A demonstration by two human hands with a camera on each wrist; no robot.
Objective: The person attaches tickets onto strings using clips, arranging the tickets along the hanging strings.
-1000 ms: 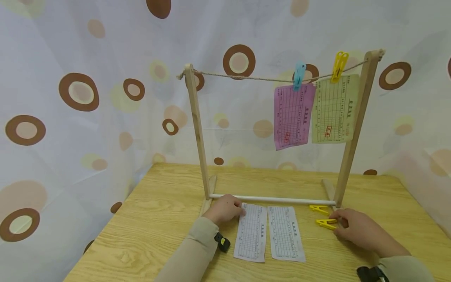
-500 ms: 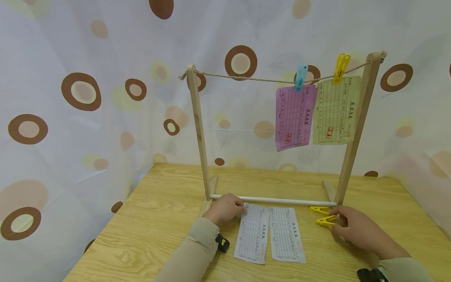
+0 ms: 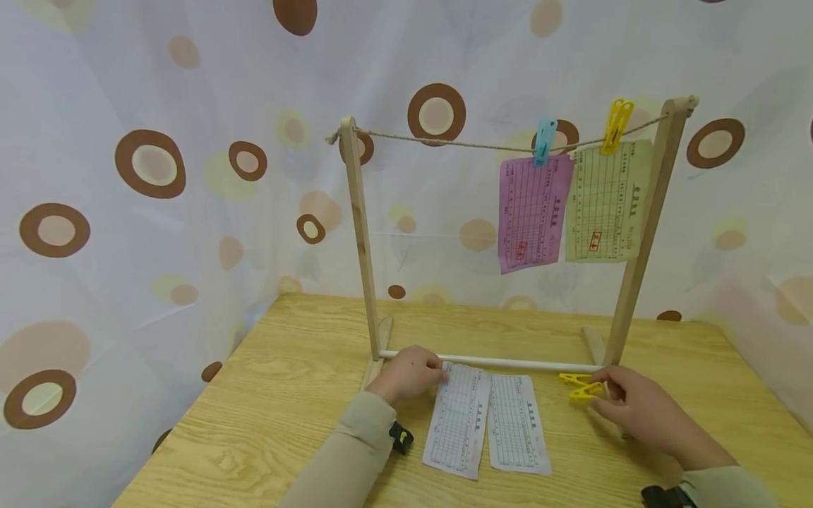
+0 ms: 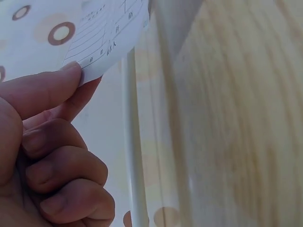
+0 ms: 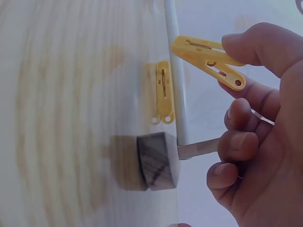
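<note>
My left hand [image 3: 409, 374] pinches the upper left corner of a white printed slip [image 3: 457, 423] between thumb and index finger; in the left wrist view that corner of the slip [image 4: 113, 33] is raised, the other fingers curled below. The slip's right edge meets a second white slip [image 3: 519, 430] lying on the table. On the right, my right hand [image 3: 648, 413] pinches a yellow clothespin [image 5: 208, 54] by its handle ends with thumb and index finger. Another yellow clothespin [image 5: 164, 90] lies on the table beside the white rod.
A wooden rack stands behind, its left post [image 3: 359, 233] and right post [image 3: 644, 240] joined by a rope [image 3: 444, 143] and a low white rod [image 3: 508, 363]. From the rope hang a pink slip [image 3: 532, 212] under a blue clothespin [image 3: 544, 141] and a green slip [image 3: 606, 204] under a yellow clothespin [image 3: 616, 127].
The left slip's top has risen slightly and shifted right, against the second slip. My right hand has come a little left, its fingers now on the nearer clothespin's handles.
</note>
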